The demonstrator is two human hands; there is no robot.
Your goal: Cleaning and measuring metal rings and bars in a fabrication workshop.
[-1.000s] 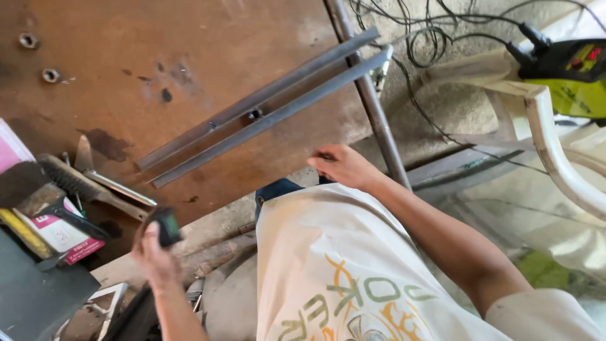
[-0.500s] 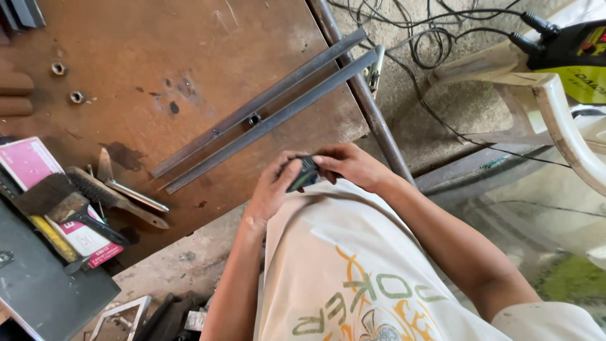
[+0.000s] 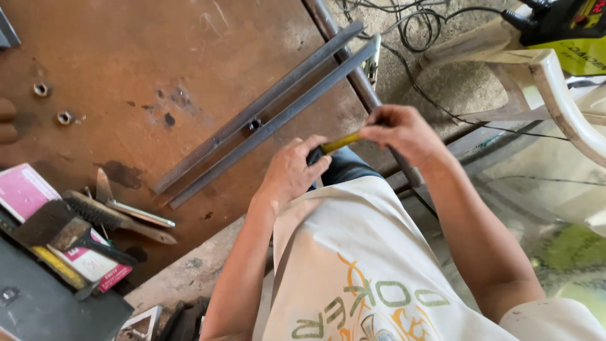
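My left hand [image 3: 291,172] is closed around a small black tape measure, mostly hidden in my fingers, just off the near edge of the rusty steel table [image 3: 126,50]. My right hand [image 3: 401,129] pinches the end of its yellow tape [image 3: 341,142], drawn a short way out between my hands. Two long grey steel bars [image 3: 271,113] lie side by side, diagonally on the table, just beyond my left hand.
Two nuts [image 3: 41,89] lie at the table's left. A wire brush [image 3: 95,213], a chipping tool [image 3: 129,211] and a pink box [image 3: 22,189] sit at the lower left. A white plastic chair [image 3: 555,88], cables [image 3: 410,28] and a yellow-black machine [image 3: 577,28] stand at the right.
My left hand carried the black tape measure from the lower left up to my right hand. My right hand has since taken the tape's end and drawn yellow tape out.
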